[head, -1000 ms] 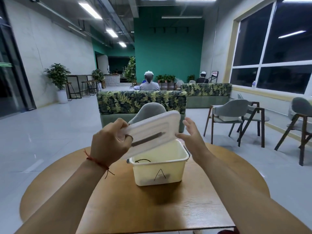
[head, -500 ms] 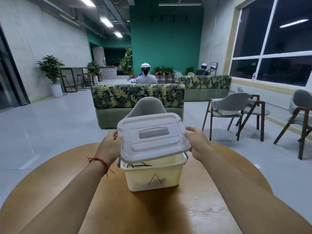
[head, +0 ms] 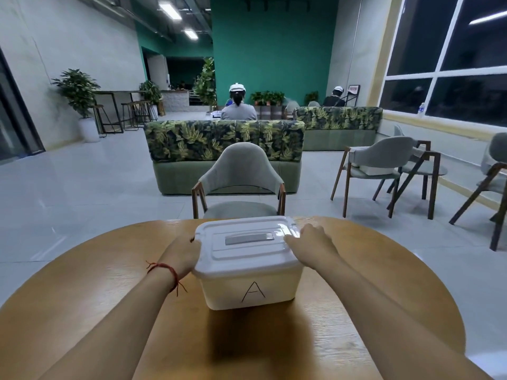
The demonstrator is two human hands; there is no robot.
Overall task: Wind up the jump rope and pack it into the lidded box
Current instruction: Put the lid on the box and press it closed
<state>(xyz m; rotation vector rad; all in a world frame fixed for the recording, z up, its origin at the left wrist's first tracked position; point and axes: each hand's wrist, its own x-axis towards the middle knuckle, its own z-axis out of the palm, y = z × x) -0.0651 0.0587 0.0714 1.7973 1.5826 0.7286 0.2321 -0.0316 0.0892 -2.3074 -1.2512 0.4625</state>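
lidded box (head: 248, 286) marked "a" sits mid-table, near edge facing the wearer, long axis running left-right. white lid (head: 244, 244) is on top of it, looks level, grey recessed handle (head: 249, 239) centred. left hand (head: 182, 255) grips the lid's left short edge, fingers curled over the rim, thumb side hidden. right hand (head: 311, 245) lies on the lid's right end, fingers bent over the far right corner, pressing or clasping the edge; can't tell if the side latch under it is engaged. both hands equally near, one per short end, so the coming move is probably straight down press at the two ends to seat or clip the lid. jump rope not visible, judged to be inside the box since lid covers it; can't confirm. red string bracelet (head: 167, 270) on left wrist. task looks almost done, only lid closure left to verify. risk: lid seated on one side only, right corner sits a bit glossy and blurred so fit unclear. surface is a round wooden table (head: 109, 297), bare around the box, plenty of room on all sides. grey chair (head: 241, 176) just past the far table edge, leaf-print sofa (head: 225, 141) further back, people seated far off.
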